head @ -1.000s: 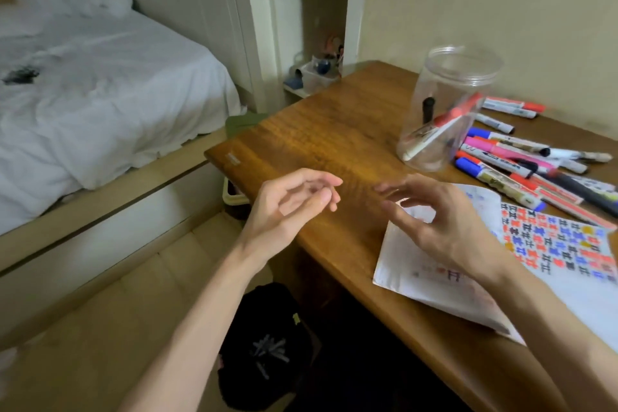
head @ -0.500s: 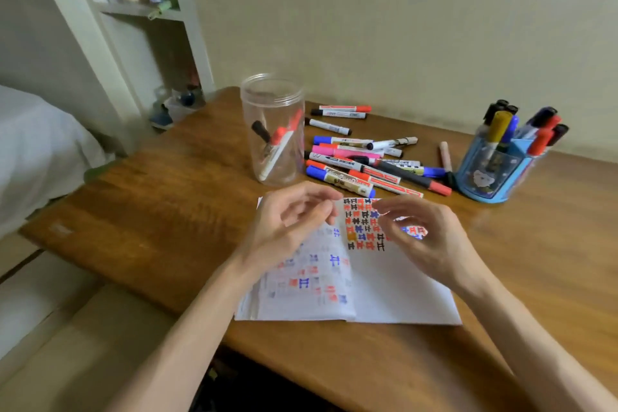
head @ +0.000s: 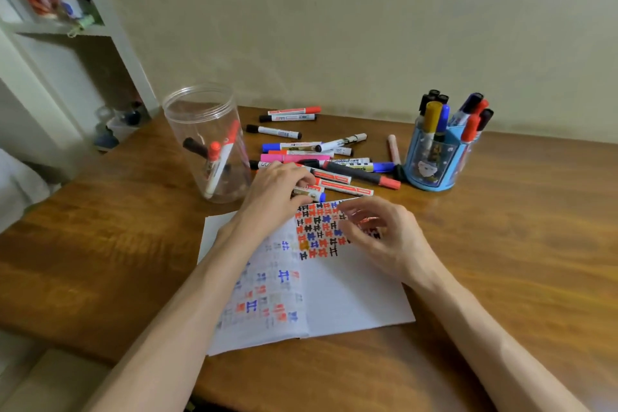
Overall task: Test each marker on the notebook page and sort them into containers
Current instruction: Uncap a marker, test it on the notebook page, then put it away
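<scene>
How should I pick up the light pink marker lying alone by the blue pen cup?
Pinch the pale pink marker at mid-barrel, coming straight down from above. It lies flat on the desk, pointing away, with bare wood on its left; the blue pen holder crowds its right.

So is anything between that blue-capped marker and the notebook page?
Nothing visible blocks it. The blue-capped marker, touched by the left hand, lies just past the top edge of the notebook page; only the right hand hovers over that page.
</scene>
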Tool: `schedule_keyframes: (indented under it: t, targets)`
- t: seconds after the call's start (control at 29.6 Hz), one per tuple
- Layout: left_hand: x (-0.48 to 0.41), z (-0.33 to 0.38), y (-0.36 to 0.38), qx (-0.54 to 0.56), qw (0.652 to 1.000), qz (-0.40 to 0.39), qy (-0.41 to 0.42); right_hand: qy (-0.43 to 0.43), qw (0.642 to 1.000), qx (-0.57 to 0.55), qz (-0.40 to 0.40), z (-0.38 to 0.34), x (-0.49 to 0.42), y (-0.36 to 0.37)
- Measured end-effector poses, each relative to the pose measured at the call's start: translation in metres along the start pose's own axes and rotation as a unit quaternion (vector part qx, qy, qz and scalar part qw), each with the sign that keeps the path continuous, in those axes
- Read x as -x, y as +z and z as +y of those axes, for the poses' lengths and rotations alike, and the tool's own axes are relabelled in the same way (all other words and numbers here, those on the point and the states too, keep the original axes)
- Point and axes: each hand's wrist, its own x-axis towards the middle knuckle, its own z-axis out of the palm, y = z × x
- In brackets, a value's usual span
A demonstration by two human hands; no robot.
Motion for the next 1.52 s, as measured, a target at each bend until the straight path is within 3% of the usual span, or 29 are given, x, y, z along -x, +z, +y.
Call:
schedule_keyframes:
  t: [0.2, 0.4, 0.57, 0.74, 0.84, 0.91, 1.01, 1.21, 1.52]
  targets:
    - [-0.009, -0.001, 0.010, 0.040, 0.999, 0.002, 0.024, 0.011, 1.000, -0.002, 0.018, 0.006, -0.002, -0.005]
    - [0.004, 0.026, -0.005, 0.224, 0.971, 0.034, 0.076, 0.025, 0.995, -0.061, 0.072, -0.004, -0.001, -0.008]
    - [0.016, 0.049, -0.011, 0.288, 0.949, 0.027, 0.130, 0.003, 0.988, -0.113, 0.105, -0.010, 0.000, -0.013]
    - [0.023, 0.036, -0.006, 0.261, 0.962, 0.003, 0.078, 0.019, 0.957, -0.221, 0.185, -0.019, 0.007, -0.024]
    - [0.026, 0.028, -0.011, 0.299, 0.953, 0.022, 0.041, 0.050, 0.928, -0.293, 0.225, -0.022, 0.004, -0.037]
    - [0.029, 0.029, -0.012, 0.323, 0.945, 0.029, 0.039, 0.071, 0.919, -0.325, 0.212, -0.025, 0.004, -0.035]
    - [0.037, 0.033, -0.007, 0.326, 0.943, 0.011, 0.063, 0.096, 0.934, -0.309, 0.154, -0.030, 0.009, -0.017]
    - [0.040, 0.040, -0.002, 0.336, 0.940, -0.022, 0.061, 0.068, 0.959, -0.249, 0.119, -0.036, 0.013, -0.011]
    - [0.044, 0.039, -0.010, 0.425, 0.902, -0.045, 0.055, 0.013, 0.972, -0.218, 0.084, -0.042, 0.017, -0.021]
